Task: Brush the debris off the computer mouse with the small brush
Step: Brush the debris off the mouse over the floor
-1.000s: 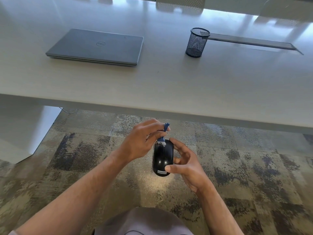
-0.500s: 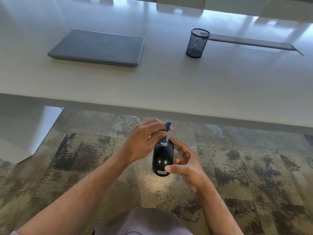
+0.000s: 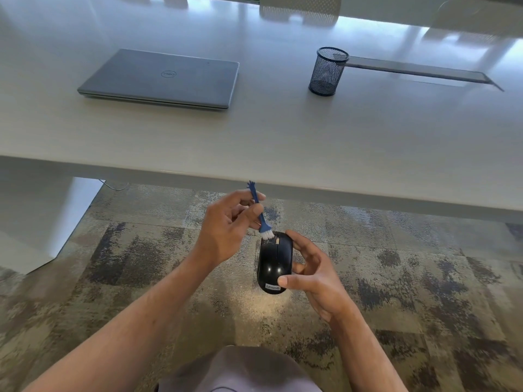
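Nearest us, a grey garment [image 3: 237, 372] is cut off by the bottom edge. Above the patterned carpet floor [image 3: 396, 278], our right hand [image 3: 314, 275] curls its fingers round the glossy black computer mouse [image 3: 274, 264], hiding its right side. Our left hand [image 3: 226, 224] pinches the small blue-handled brush [image 3: 261, 215], its white bristles touching the mouse's front end. Farther off, on the pale surface [image 3: 283, 137], lie a closed grey laptop [image 3: 164, 79] and a black mesh pen cup [image 3: 328, 70]; we cannot make out its contents.
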A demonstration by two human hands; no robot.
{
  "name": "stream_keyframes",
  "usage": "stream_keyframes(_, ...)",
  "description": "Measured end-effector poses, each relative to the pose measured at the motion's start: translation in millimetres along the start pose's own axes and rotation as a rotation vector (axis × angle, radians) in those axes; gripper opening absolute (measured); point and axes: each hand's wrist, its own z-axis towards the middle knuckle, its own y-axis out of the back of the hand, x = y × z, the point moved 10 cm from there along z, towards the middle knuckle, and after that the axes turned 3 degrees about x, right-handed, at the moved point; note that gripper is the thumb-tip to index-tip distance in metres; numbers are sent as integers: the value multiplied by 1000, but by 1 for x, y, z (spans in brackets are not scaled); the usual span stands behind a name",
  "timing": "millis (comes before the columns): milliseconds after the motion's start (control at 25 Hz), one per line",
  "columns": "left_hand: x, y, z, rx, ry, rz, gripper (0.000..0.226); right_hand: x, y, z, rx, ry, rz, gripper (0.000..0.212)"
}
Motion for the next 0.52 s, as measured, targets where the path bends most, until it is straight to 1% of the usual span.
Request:
stream_keyframes(120,-2,-10,-6,89,2,-67,16,1,-3,-1,15,-2,8,95)
stream_keyframes(200,2,-10,-7,93,22,-54,14,2,-5,-2,25,1,7,95)
stream_keyframes(400,25,2,-2,-17,155,20,22,1,-7,-7,29,-9,16,96)
stream_keyframes(520,25,5,3,-86,171,78,21,2,-7,-8,27,-11,9,95)
